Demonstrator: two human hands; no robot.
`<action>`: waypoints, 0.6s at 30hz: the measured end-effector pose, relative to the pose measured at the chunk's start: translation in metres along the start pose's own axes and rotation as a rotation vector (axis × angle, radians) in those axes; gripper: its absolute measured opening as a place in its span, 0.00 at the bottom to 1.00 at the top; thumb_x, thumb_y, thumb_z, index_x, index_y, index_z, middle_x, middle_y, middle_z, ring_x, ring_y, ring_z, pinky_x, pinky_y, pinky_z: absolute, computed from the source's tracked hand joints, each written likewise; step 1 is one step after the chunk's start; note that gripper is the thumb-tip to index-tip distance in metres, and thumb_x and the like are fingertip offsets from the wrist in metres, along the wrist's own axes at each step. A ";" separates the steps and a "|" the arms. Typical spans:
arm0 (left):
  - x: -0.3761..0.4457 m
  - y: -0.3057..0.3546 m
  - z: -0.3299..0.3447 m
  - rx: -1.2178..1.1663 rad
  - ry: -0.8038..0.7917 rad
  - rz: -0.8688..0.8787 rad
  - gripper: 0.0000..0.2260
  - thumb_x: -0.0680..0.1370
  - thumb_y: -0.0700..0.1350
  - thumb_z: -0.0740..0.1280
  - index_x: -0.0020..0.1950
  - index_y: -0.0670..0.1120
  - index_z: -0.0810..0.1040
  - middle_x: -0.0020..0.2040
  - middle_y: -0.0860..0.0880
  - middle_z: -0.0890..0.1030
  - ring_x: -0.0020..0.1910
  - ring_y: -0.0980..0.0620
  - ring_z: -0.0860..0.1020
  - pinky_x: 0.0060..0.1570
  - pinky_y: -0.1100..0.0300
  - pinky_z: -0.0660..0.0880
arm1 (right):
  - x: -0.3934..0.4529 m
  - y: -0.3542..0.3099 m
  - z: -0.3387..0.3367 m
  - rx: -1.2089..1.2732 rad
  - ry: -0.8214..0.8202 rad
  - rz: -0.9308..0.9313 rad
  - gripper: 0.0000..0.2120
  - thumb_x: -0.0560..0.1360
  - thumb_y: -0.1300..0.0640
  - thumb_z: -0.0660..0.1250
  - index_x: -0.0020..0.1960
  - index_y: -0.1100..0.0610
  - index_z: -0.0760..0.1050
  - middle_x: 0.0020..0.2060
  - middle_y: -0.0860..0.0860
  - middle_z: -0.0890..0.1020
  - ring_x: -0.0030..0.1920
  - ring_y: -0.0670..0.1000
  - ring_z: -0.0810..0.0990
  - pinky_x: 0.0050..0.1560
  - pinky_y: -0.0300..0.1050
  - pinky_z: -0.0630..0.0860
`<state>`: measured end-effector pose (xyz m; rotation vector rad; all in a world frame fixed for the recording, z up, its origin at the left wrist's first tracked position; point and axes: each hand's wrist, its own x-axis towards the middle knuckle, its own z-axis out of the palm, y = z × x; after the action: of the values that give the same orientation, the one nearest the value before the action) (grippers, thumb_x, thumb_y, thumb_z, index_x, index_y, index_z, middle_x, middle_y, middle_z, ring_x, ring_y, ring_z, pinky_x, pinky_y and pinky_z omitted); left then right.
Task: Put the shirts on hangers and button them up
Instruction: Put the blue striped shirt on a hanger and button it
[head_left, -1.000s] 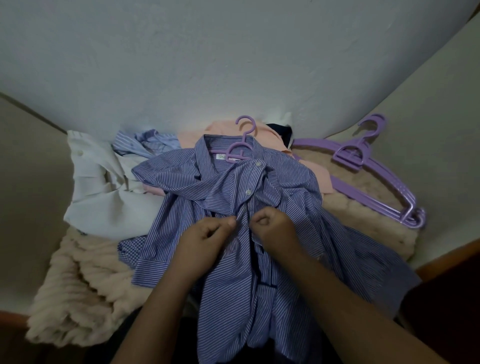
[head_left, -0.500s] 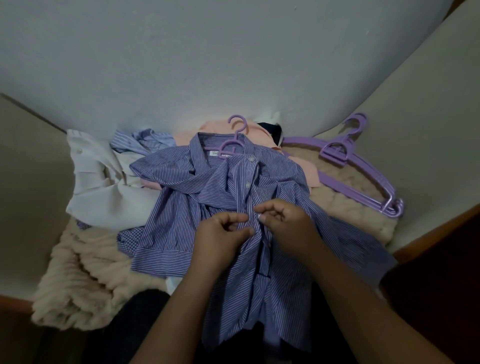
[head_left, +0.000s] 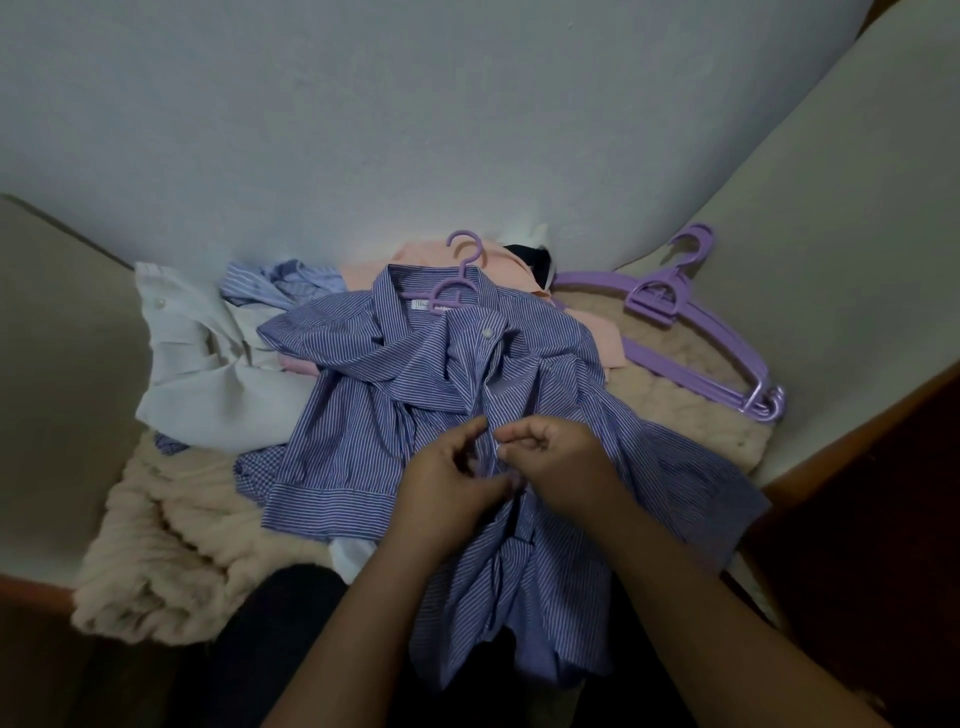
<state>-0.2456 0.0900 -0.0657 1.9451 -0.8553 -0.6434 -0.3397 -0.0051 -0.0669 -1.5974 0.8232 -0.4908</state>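
Blue striped shirt (head_left: 363, 405) lies front-up on a cream woolly blanket (head_left: 156, 561), collar toward the wall, tail trailing off the near edge over the person's lap. A purple hanger (head_left: 457, 283) sits inside it; only the hook and neck show above the collar. Top button (head_left: 487, 333) just below the collar looks done up (dim light, not certain).

Both hands meet on the shirt's placket, about halfway down from the collar. Left hand (head_left: 447, 478): fingers curled, thumb and forefinger pinching the left edge of the front opening. Right hand (head_left: 556, 457): fingers curled in, tips pinching the opposite edge just beside the left thumb. The two hands are touching or nearly so; the button between them is too small to make out.

Below the hands the shirt front hangs open and rumpled.

Left of the striped shirt: a white shirt (head_left: 208, 364), crumpled, partly under its sleeve. Behind its collar: a peach garment (head_left: 415, 257) and a paler blue striped garment (head_left: 280, 280). Right of the shirt, well apart: spare purple hangers (head_left: 696, 332) stacked flat on the blanket, hooks toward the wall.
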 end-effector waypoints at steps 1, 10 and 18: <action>-0.001 -0.002 0.000 -0.160 -0.024 -0.050 0.27 0.71 0.42 0.75 0.68 0.52 0.73 0.39 0.55 0.76 0.34 0.62 0.73 0.32 0.71 0.70 | -0.001 0.001 0.000 0.011 0.004 0.010 0.07 0.74 0.66 0.67 0.50 0.59 0.80 0.34 0.49 0.81 0.30 0.39 0.78 0.35 0.31 0.76; -0.012 -0.013 0.005 -0.473 0.094 -0.146 0.20 0.73 0.34 0.72 0.61 0.50 0.76 0.40 0.52 0.80 0.33 0.58 0.77 0.33 0.64 0.75 | -0.007 0.005 0.003 -0.044 0.003 0.008 0.07 0.76 0.65 0.66 0.51 0.58 0.80 0.31 0.45 0.78 0.27 0.35 0.76 0.30 0.27 0.70; -0.016 -0.015 0.005 -0.440 0.083 -0.079 0.21 0.73 0.32 0.70 0.61 0.50 0.72 0.43 0.52 0.83 0.36 0.60 0.81 0.35 0.67 0.77 | -0.010 0.000 0.005 -0.070 -0.011 0.018 0.06 0.75 0.65 0.67 0.43 0.55 0.78 0.31 0.49 0.78 0.32 0.45 0.76 0.35 0.36 0.74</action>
<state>-0.2547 0.1051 -0.0795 1.5979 -0.5326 -0.7243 -0.3422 0.0055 -0.0665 -1.6546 0.8539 -0.4440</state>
